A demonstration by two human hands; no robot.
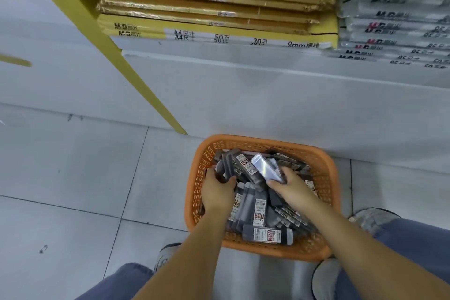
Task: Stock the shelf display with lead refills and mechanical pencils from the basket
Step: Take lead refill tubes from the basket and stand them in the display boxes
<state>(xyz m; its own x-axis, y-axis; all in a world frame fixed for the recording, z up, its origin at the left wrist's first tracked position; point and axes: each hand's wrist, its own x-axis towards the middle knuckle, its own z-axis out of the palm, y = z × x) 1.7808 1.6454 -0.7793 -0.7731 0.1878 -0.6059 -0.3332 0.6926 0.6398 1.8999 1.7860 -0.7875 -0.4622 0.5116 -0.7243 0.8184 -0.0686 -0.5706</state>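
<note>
Basket of lead refills on floor, yellow post, paper packs behind

Orange plastic lattice basket; glossy clear-plastic refill packs; smooth floor tiles.

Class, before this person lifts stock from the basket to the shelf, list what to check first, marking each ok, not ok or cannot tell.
1. Left hand grips the dark packs: ok, fingers curl round them.
2. Right hand holds the shiny pack: ok, pinched at its near end.
3. Basket sits flat on the floor: ok.
4. More stock in the basket: ok, many packs lie there.
5. Free slot on the display: cannot tell; only paper stacks show above.
6. Shiny pack's contents, refills or pencils: cannot tell.
</note>
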